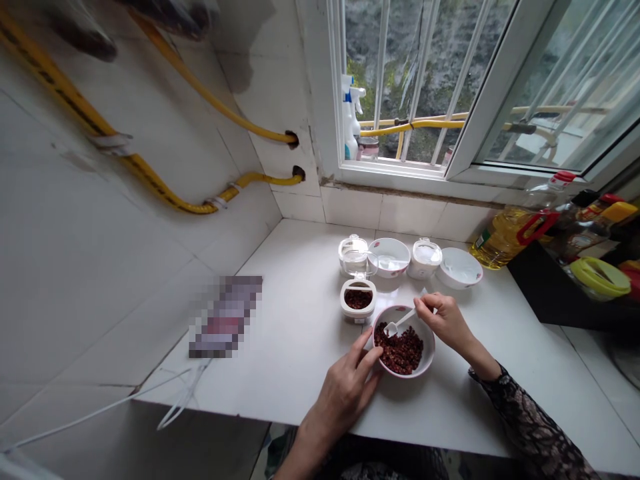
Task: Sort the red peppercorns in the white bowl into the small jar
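Tiled white walls (110,280) meet in a corner of a kitchen, with two yellow gas hoses (200,87) running across them and into holes just below a white-framed window (320,87). Beyond the barred glass, a spray bottle (349,120) stands outside on the ledge. A large bottle of cooking oil (505,237) with a red handle stands at the far right of the white surface (300,320), and a blurred, unreadable packet (225,317) lies near the wall. A white cord (120,400) trails off the surface's left edge. Along the back sit a clear lidded jar (354,257), a white bowl (389,257), a white-lidded jar (425,259) and a second white bowl (460,268). Nearer stands an open white container (358,312) holding dark red peppercorns. Just in front of it, close to the surface's front edge, is a pink-rimmed bowl (429,347) partly filled with more peppercorns (399,349). The hands are apart, one on either side of this bowl. Fingers of the left hand (345,390) rest hooked against its near rim, while the right hand (445,322) pinches the handle of a small white spoon (403,320), whose tip sits just over the peppercorns. A black lace sleeve (530,420) covers the right forearm.
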